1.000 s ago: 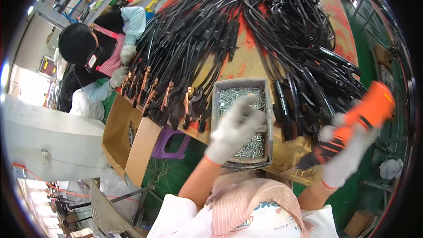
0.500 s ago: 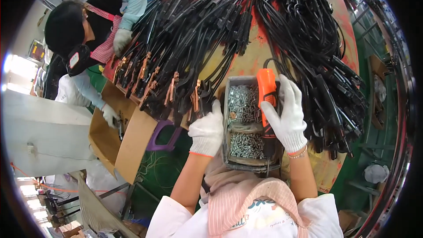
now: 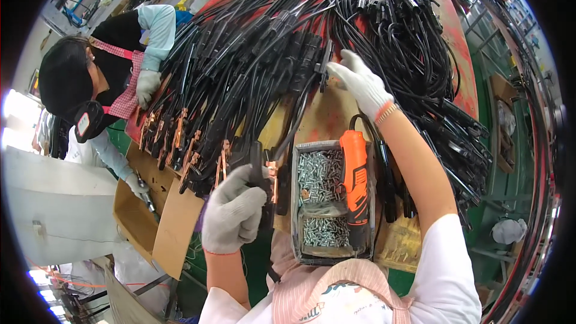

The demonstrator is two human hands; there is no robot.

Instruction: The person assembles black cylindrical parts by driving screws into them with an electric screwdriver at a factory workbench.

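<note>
One black clamp [image 3: 257, 162] with copper-coloured metal parts sits at the near edge of the table, left of the grey box, its dark handle rising out of the person's left hand [image 3: 235, 213]. That hand, in a whitish glove, is closed around it, fingers curled in. The right hand [image 3: 362, 84], gloved too, reaches farther across with fingers extended and thumb apart, loosely open beside a black connector [image 3: 325, 66]; whether it touches the connector cannot be told.

Between the two forearms stands the grey box [image 3: 296, 204], holding small silvery screws [image 3: 319, 171] in two compartments on its left side. An orange and black power screwdriver [image 3: 355, 180] lies lengthwise along its right side, orange end away from the person, dark end toward them.

Beyond, many black cables [image 3: 270, 30] fan over the worn red and yellow table [image 3: 330, 120], with a second thick bundle [image 3: 408, 30] to the right. More copper-coloured clamps [image 3: 180, 129] line the table's left edge. Below them is an open cardboard box [image 3: 174, 228]. At the far left a co-worker leans in, one gloved hand [image 3: 147, 87] by the clamps, the other holding a dark tool [image 3: 146, 199] over the carton.
</note>
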